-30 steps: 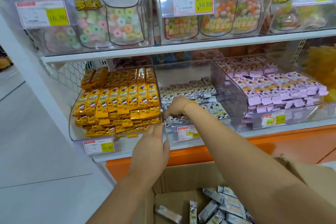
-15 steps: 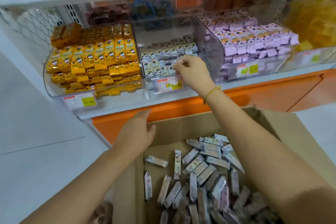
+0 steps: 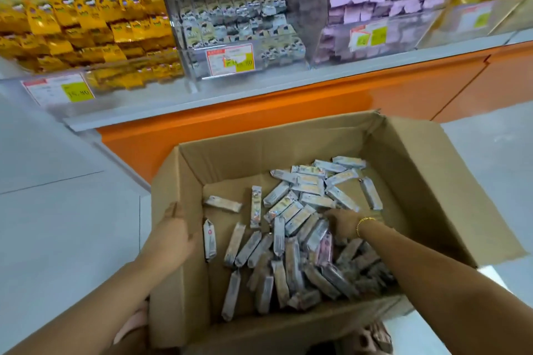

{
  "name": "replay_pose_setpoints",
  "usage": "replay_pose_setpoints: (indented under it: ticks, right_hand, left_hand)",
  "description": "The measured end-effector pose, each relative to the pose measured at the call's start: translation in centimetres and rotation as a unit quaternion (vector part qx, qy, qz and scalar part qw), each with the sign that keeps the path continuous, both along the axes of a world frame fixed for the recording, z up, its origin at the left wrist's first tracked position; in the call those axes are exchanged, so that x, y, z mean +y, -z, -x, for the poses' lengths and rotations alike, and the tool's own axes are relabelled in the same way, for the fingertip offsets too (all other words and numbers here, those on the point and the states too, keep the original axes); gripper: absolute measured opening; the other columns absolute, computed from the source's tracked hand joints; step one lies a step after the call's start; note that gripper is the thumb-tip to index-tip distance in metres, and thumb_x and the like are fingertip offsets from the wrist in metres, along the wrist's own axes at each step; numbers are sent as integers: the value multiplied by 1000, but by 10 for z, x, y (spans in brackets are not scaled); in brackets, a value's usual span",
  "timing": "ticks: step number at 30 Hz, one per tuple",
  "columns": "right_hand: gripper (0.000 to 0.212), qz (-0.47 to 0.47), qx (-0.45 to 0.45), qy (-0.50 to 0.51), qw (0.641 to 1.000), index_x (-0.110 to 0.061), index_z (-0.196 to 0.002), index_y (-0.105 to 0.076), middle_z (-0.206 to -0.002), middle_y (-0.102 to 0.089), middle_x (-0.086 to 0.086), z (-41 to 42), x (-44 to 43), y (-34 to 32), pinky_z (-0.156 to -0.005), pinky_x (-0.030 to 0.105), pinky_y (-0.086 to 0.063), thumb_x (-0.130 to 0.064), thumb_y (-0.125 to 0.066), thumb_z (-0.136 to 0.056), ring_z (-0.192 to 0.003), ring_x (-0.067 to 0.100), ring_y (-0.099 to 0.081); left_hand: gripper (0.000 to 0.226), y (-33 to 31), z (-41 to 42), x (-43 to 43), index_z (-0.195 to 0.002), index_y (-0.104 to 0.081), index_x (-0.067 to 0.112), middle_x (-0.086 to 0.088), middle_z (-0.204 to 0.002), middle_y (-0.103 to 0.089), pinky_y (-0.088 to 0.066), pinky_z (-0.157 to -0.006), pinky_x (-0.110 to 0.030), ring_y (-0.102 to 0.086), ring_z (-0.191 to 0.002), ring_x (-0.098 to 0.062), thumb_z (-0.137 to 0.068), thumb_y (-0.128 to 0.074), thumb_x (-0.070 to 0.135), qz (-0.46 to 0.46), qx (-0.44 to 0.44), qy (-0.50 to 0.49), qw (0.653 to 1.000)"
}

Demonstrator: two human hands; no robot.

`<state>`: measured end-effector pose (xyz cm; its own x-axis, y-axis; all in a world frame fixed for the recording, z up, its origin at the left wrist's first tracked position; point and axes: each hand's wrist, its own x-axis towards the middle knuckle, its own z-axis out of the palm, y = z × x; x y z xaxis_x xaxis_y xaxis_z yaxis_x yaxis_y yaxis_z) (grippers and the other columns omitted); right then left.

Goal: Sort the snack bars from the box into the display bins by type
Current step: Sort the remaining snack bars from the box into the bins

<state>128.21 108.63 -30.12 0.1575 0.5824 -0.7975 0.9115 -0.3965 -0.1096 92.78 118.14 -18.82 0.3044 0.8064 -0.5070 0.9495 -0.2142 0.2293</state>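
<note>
- The pale floor (image 3: 57,210) fills the left side of the view and carries the cardboard box.
- The shelf (image 3: 259,89) runs across the top of the view on an orange base (image 3: 288,127) and carries three clear display bins side by side.
- The cardboard box (image 3: 418,181) stands open on the floor, just in front of the orange base, with its flaps folded outward.
- The left bin (image 3: 115,82) is full of yellow packs.
- The middle bin (image 3: 313,3) holds grey-and-white bars in its lower part only.
- The right bin (image 3: 403,23) is full of purple packs.
- The snack bars (image 3: 291,219), in silver-grey wrappers, lie loose in a heap on the box bottom. Most are toward the right and near sides.
- The left hand (image 3: 173,230) rests on the top edge of the left box wall. Its fingers lie fairly straight along the rim, and the thumb is on the inner side.
- The right hand (image 3: 341,225) is inside the box, on top of the heap. Its fingers (image 3: 330,215) reach in among the bars. The view does not show whether they are wide, narrow or holding a bar.
- A price label (image 3: 230,59) with a yellow-green patch sits on the front of the middle bin. Similar labels sit on the other two bins.
- A gold bracelet (image 3: 364,223) circles the right wrist.
</note>
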Motion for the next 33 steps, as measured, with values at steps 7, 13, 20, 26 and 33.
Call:
replay_pose_setpoints:
  ticks: [7, 13, 20, 26, 33]
  right_hand:
    - [78, 40, 88, -18, 995, -26, -149, -29, -153, -30, 6, 7, 30, 24, -105, 36, -40, -5, -69, -85, -135, 29, -37]
    - [82, 114, 4, -155, 981, -24, -148, -30, -152, -32, 5, 2, 55, 38, -104, 37, -40, -12, -74, -81, -134, 28, -38]
    - [77, 88, -21, -208, 974, -19, -142, -42, -148, -38, 6, 2, 45, 53, -107, 35, -38, -29, -79, -76, -132, 26, -39]
    - [81, 107, 60, -75, 990, -14, -137, -50, -140, -49, 5, 3, 51, 10, -96, 31, -46, -44, -80, -67, -123, 24, -50]
    - [93, 122, 564, 298, 760, -9, -138, -41, -129, -55, 13, 15, 81, -94, -85, 41, -54, -38, -87, -62, -108, 34, -62]
  left_hand:
    - [77, 3, 3, 4, -150, 2, 0, -11, -158, 4, -43, -81, -23, -55, -120, -25, -96, -48, 25, 7, 45, 45, 998]
    - [77, -1, -4, 9, -149, 1, -1, -14, -159, 0, -40, -91, -25, -51, -124, -22, -97, -45, 31, 15, 83, 52, 995]
    - [77, -2, -7, 10, -149, -1, -4, -17, -158, 3, -40, -93, -25, -46, -130, -18, -98, -43, 36, 17, 89, 45, 995]
    - [81, -22, -22, 13, -149, -1, -1, -13, -158, 10, -34, -104, -26, -34, -138, -23, -96, -50, 36, 60, 83, 12, 995]
    - [89, -87, -43, 32, -146, -30, 28, 4, -154, -28, -27, -111, -32, -32, -139, -16, -72, -76, 42, 118, -197, -32, 973]
